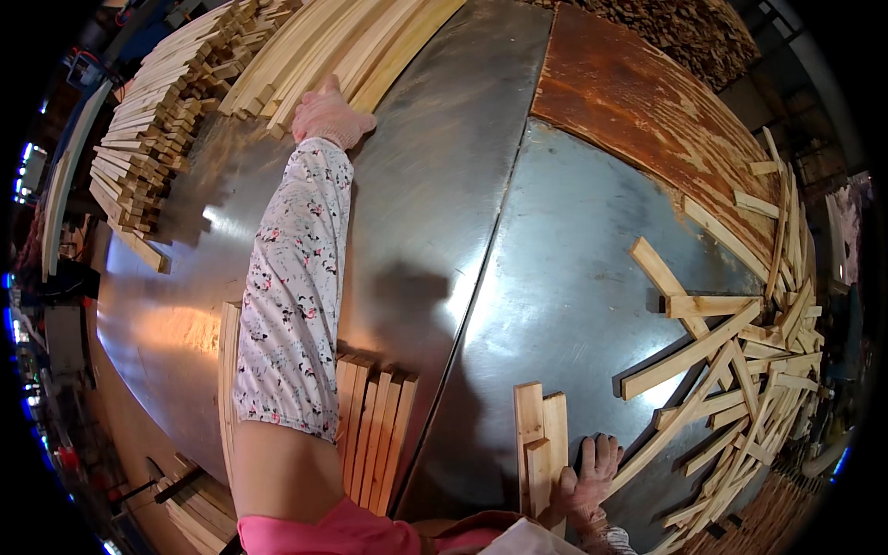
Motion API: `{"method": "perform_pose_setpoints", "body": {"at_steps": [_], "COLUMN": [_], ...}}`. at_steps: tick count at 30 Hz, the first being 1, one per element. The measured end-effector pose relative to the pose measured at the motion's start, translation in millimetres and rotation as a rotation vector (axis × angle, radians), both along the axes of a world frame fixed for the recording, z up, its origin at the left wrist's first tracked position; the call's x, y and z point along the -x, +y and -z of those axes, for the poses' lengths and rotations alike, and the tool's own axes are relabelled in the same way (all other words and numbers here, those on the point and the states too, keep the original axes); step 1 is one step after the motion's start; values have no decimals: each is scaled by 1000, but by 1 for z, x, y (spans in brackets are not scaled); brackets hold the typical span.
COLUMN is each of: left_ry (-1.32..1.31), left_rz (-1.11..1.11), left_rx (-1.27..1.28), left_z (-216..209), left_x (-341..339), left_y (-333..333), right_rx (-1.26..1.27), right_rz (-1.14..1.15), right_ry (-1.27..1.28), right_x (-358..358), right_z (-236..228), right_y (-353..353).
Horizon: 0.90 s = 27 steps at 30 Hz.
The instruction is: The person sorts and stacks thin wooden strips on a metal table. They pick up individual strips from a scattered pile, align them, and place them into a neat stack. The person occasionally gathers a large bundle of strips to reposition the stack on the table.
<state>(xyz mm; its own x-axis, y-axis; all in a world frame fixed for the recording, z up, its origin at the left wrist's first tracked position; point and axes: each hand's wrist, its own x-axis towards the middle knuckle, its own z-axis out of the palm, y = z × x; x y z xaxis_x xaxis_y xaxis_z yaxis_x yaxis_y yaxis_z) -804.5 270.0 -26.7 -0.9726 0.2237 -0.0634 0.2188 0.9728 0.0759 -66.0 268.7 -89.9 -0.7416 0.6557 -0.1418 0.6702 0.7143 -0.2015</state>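
Note:
My left arm, in a white floral sleeve, stretches far across the metal table. At its end my left hand [331,116] is closed over the near ends of long pale wooden strips [370,55]; its thumb sticks out to the right and the fingertips are partly hidden. Close to my body on the right, my right hand [590,476] lies with fingers stretched out. Its thumb is beside a few short upright-pointing wooden strips [529,416]. Between my arms a row of wooden strips [377,430] lies side by side, partly covered by my left arm.
A tall stack of wooden strips [153,153] stands at the far left. On the right lies a jumbled heap of wooden pieces [740,379]. A worn reddish-brown board [638,102] covers the far right of the metal table [416,222], which has a seam down its middle.

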Motion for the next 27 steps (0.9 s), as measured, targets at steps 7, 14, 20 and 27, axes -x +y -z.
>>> {"method": "perform_pose_setpoints", "body": {"at_steps": [7,14,20,27], "left_ry": [74,167,-10,-761], "left_rz": [-2,404,823,608], "left_rx": [89,110,-217,-818], "left_z": [6,-27,-77,-44], "left_x": [-5,-93,-310,-545], "left_y": [-5,-43,-178,-315], "right_rx": [22,8,111,82], "right_rz": [8,-48,181,277], "right_ry": [-13,199,172,160], "right_x": [8,21,-55,-90], "right_z": [-14,-40,-71,-71], "right_y": [-6,3,-121,-127]}}
